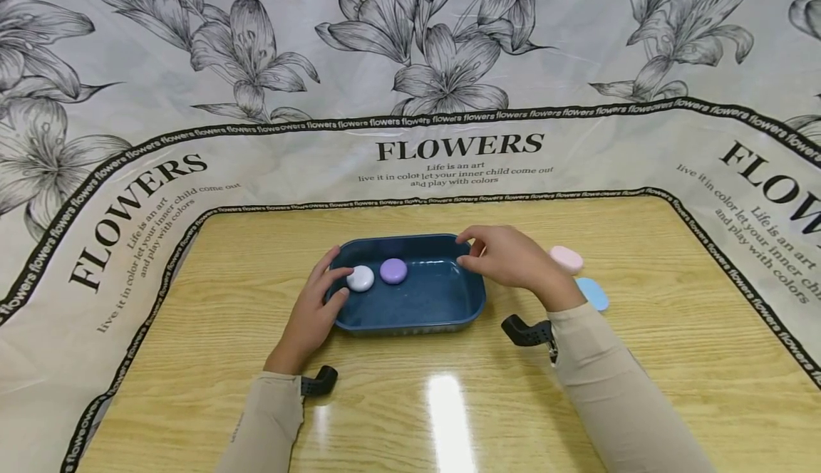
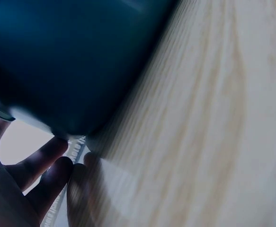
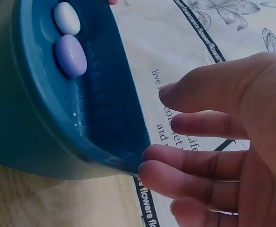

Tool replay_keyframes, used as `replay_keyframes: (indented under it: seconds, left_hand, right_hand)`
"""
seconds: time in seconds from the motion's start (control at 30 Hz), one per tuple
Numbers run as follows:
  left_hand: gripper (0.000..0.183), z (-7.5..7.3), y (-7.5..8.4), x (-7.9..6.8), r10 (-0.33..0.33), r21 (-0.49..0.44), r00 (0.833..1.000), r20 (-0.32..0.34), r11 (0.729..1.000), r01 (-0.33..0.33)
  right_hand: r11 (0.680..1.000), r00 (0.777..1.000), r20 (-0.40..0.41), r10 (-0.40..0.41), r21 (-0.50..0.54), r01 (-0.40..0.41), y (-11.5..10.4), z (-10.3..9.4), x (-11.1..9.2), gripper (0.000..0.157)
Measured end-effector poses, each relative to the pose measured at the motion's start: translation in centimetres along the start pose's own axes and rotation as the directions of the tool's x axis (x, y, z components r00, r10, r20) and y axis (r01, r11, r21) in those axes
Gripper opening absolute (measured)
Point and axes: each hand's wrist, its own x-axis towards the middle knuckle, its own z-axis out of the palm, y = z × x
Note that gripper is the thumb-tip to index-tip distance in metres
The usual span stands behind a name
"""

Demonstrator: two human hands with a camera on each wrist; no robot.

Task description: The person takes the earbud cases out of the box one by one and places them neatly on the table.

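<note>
A dark blue rectangular dish (image 1: 410, 328) holds a round white piece (image 1: 360, 278) and a round purple piece (image 1: 393, 271), side by side in its left half. My left hand (image 1: 311, 313) is at the dish's left end, thumb and forefinger extending over the rim beside the white piece. In the left wrist view, other fingers (image 2: 57, 175) lie close to the dish's outer wall; firm contact is unclear. Over the dish's right rim is my right hand (image 1: 507, 256), fingers spread apart with nothing between them. Its fingertips (image 3: 152, 174) come close to the dish's corner.
On the table (image 1: 212, 345), behind the right wrist, lie a pink piece (image 1: 566, 259) and a light blue piece (image 1: 593, 293), the blue one partly hidden by the arm. A flower-printed cloth (image 1: 462, 167) hangs behind. Black curved mounts (image 1: 527, 332) are worn on both wrists.
</note>
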Motion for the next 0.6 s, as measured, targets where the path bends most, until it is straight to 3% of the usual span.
replay_keyframes:
  seconds: [0.6]
  left_hand:
    - [0.032, 0.0, 0.2, 0.0, -0.015, 0.01, 1.0, 0.013, 1.0, 0.015]
  right_hand:
    - [0.991, 0.986, 0.16, -0.047, -0.117, 0.067, -2.2, 0.8, 2.2, 0.047]
